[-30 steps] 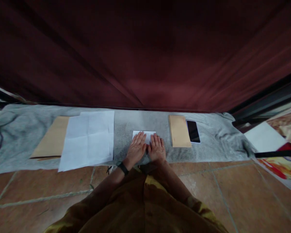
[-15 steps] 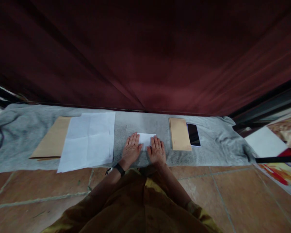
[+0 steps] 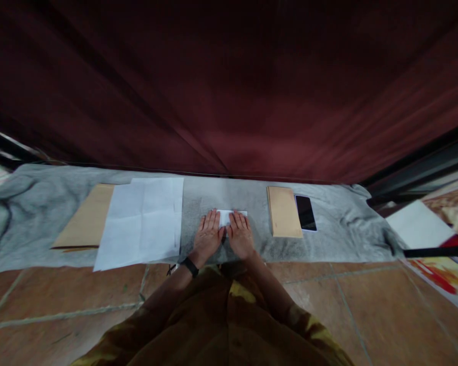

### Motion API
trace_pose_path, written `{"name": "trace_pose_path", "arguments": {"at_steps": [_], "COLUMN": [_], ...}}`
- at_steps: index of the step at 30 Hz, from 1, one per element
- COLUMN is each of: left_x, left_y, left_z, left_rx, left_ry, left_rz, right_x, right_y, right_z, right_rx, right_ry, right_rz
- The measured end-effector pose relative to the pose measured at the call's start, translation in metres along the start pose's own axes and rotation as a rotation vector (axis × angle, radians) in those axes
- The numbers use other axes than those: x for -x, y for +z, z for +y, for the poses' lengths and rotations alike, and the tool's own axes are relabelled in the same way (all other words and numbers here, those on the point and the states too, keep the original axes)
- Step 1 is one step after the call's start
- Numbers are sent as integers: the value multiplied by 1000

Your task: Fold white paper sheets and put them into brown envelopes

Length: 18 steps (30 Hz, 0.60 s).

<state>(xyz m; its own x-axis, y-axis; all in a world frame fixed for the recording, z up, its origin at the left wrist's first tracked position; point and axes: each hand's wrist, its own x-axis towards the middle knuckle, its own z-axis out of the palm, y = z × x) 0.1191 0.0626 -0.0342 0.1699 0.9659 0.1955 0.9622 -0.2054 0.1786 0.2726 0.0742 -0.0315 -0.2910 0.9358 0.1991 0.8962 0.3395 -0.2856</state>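
Note:
A small folded white paper [image 3: 226,215] lies on a grey cloth [image 3: 328,239] spread on the floor. My left hand [image 3: 208,235] rests flat on its left part, fingers stretched out, a black band on the wrist. My right hand [image 3: 239,234] lies flat on the right part of the paper, fingers together and extended. The two hands almost touch and cover most of the paper.
Large white sheets [image 3: 143,219] overlap a brown envelope [image 3: 83,221] at the left. A smaller brown envelope [image 3: 283,210] and a black phone [image 3: 305,212] lie at the right. A dark red curtain [image 3: 229,86] hangs behind. Terracotta tiles [image 3: 366,310] lie in front; colourful papers [image 3: 442,264] at far right.
My right hand has slid left over the folded paper toward my left hand; my left hand has hardly moved. The view shifted slightly.

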Motion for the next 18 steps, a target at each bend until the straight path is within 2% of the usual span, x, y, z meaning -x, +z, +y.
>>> {"name": "trace_pose_path", "arguments": {"at_steps": [5,18], "left_x": [0,2], "left_y": [-4,-2], "left_z": [1,0], "left_rx": [-7,-23], "left_ry": [3,16], "left_rz": [-22,15], "right_x": [-5,8], "right_y": [5,10], "right_z": [-1,18], "right_rx": [16,71], "right_ry": [-26,20], "right_rz": [5,112]}}
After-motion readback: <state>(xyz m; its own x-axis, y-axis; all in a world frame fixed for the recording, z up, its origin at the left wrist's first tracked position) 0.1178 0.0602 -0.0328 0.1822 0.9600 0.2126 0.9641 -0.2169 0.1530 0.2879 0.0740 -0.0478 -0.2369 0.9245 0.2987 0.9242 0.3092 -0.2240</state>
